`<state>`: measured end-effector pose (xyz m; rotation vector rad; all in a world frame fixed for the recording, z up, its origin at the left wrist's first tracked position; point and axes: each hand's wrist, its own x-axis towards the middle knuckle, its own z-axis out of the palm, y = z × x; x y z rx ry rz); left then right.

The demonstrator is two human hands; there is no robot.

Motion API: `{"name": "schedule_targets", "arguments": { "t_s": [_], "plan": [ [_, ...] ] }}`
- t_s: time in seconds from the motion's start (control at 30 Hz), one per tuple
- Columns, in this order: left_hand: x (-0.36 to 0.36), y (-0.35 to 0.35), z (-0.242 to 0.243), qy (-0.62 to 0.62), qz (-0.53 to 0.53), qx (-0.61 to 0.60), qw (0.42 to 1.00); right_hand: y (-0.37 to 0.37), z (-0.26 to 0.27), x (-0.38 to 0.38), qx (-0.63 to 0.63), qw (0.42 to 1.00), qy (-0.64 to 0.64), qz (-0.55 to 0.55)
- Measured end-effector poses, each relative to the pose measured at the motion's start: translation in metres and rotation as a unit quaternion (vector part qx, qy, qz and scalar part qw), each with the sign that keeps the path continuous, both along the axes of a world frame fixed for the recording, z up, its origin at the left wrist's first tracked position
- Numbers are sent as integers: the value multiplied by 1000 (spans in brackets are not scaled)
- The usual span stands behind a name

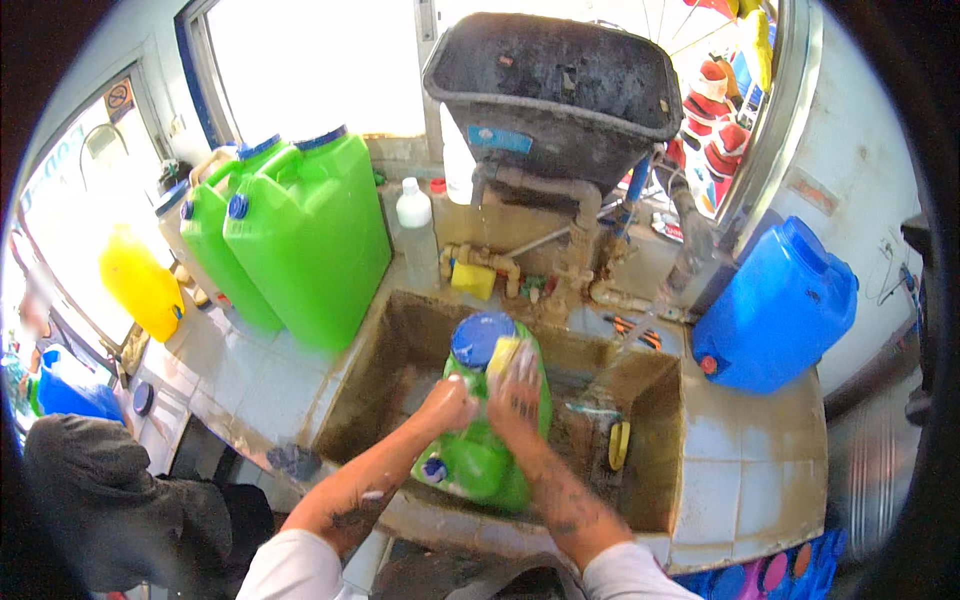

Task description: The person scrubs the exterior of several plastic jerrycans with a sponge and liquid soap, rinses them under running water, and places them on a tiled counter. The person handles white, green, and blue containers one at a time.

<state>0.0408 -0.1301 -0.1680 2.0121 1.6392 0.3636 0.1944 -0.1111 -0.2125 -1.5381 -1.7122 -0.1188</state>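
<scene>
A green plastic jerrycan [487, 465] with a blue screw cap [484, 340] and a small blue spout cap [433, 470] stands tilted in the tiled sink [652, 450]. My left hand [450, 403] is closed around its handle, just below the large cap. My right hand [517, 390] presses a yellow sponge [504, 355] against the can's shoulder beside that cap. White suds lie on both hands and on the left forearm. To the right in the basin are a yellow-handled brush [619, 445] and a toothbrush-like item [592, 410].
Two green jerrycans [315, 247] stand left of the sink, a blue one [772, 307] right. Behind are a white-capped bottle [415, 225], pipes [581, 247], another yellow sponge [472, 280] and a black tub [555, 90]. A person in dark clothing [112, 502] is at lower left.
</scene>
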Motion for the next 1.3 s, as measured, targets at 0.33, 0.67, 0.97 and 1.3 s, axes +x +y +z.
{"name": "schedule_targets", "arguments": {
  "t_s": [0.33, 0.67, 0.97, 1.3],
  "plan": [
    [22, -8, 54, 144, -118, 107, 977, -32, 56, 63, -44, 937, -243, 246],
    [21, -4, 53, 174, -118, 146, 967, -54, 80, 91, -192, 939, -265, 105],
    [26, -73, 63, 135, -139, 129, 972, 7, 100, 138, -547, 756, -289, 214],
    [-103, -29, -129, -691, 214, -189, 664, -109, 26, 98, -35, 980, 29, 191]
  ]
}}
